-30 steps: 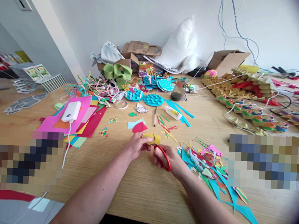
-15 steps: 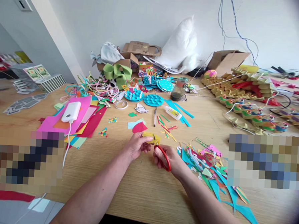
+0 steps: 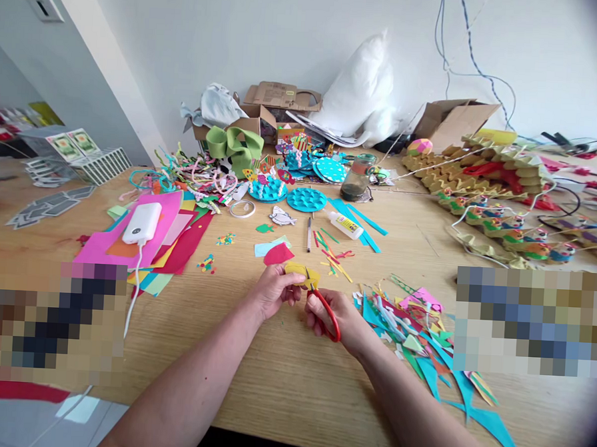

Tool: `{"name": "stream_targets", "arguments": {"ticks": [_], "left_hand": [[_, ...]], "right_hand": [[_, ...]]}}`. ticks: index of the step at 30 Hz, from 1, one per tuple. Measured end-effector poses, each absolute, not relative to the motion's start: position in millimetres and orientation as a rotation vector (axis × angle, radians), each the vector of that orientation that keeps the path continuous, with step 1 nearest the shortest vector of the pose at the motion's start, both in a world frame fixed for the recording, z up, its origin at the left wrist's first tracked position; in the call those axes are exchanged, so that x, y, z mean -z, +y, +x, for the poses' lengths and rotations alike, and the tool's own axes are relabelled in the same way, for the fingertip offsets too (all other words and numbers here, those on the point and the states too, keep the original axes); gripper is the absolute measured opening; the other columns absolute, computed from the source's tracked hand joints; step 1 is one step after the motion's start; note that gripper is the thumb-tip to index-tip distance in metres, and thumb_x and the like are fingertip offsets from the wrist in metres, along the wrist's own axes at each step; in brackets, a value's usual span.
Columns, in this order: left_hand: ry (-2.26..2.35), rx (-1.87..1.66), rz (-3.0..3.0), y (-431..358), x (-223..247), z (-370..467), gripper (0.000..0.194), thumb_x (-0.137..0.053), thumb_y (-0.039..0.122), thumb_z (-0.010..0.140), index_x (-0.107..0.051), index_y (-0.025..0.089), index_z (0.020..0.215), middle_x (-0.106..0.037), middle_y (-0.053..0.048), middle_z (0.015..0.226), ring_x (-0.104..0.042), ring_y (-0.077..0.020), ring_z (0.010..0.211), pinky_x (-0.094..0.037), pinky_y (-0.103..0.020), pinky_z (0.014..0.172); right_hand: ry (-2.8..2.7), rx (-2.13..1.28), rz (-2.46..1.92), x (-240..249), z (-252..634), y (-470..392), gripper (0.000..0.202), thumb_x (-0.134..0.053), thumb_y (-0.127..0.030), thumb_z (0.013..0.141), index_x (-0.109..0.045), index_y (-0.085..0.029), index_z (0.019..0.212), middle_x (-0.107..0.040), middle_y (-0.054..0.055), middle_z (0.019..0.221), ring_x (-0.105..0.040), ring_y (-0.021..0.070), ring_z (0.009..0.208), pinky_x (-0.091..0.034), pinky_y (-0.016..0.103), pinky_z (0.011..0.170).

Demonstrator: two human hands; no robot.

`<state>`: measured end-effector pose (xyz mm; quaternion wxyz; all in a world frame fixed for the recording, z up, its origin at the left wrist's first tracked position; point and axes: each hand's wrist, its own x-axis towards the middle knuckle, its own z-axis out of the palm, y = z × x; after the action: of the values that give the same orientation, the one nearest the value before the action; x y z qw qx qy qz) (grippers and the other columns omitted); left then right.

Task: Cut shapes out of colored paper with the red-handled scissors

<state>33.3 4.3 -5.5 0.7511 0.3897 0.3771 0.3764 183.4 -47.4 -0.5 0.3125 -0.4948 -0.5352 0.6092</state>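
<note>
Near the middle of the table, my left hand point(image 3: 275, 290) pinches a small yellow piece of paper point(image 3: 296, 270) between thumb and fingers. My right hand point(image 3: 328, 313) is closed round red-handled scissors point(image 3: 330, 312), whose blades lie across the right part of the yellow paper. Just beyond my left hand lie a red paper piece point(image 3: 279, 254) and a pale blue sheet point(image 3: 270, 247). A pen point(image 3: 308, 235) rests farther back, with a white fish cutout point(image 3: 282, 216) and a small green fish point(image 3: 265, 228) to its left.
Paper scraps point(image 3: 413, 329) are heaped to the right. A glue bottle point(image 3: 346, 224) lies beyond my hands, near a glass jar point(image 3: 358, 176). Coloured sheets point(image 3: 97, 243) with a white power bank point(image 3: 143, 222) are at left. Egg trays point(image 3: 501, 174) fill the back right.
The scissor blades and the yellow paper's right edge have shifted very slightly. Both hands stay almost in the same place.
</note>
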Motion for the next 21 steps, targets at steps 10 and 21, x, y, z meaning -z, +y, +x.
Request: {"name": "stream_targets", "arguments": {"ticks": [10,21], "left_hand": [[0.811,-0.819,0.859,4.2,5.9,33.2,0.022,-0.069,0.027,0.062,-0.063,0.010,0.075,-0.058,0.001,0.056,-0.047,-0.0059,0.041,-0.031,-0.017,0.033],[0.849,-0.835,0.839,4.1,4.2,34.3,0.022,-0.069,0.027,0.061,-0.062,0.011,0.072,-0.058,0.001,0.055,-0.047,-0.0057,0.039,-0.031,-0.016,0.032]], "right_hand": [[-1.389,-1.604,-1.339,0.0,182.4,-47.6,0.056,-0.055,-0.071,0.068,-0.050,-0.016,0.070,-0.055,-0.002,0.053,-0.047,0.0069,0.038,-0.029,0.016,0.035],[-1.387,-1.614,-1.324,3.5,183.6,-46.4,0.053,-0.057,-0.067,0.070,-0.050,-0.015,0.069,-0.056,-0.002,0.052,-0.048,0.0067,0.038,-0.029,0.016,0.035]]}}
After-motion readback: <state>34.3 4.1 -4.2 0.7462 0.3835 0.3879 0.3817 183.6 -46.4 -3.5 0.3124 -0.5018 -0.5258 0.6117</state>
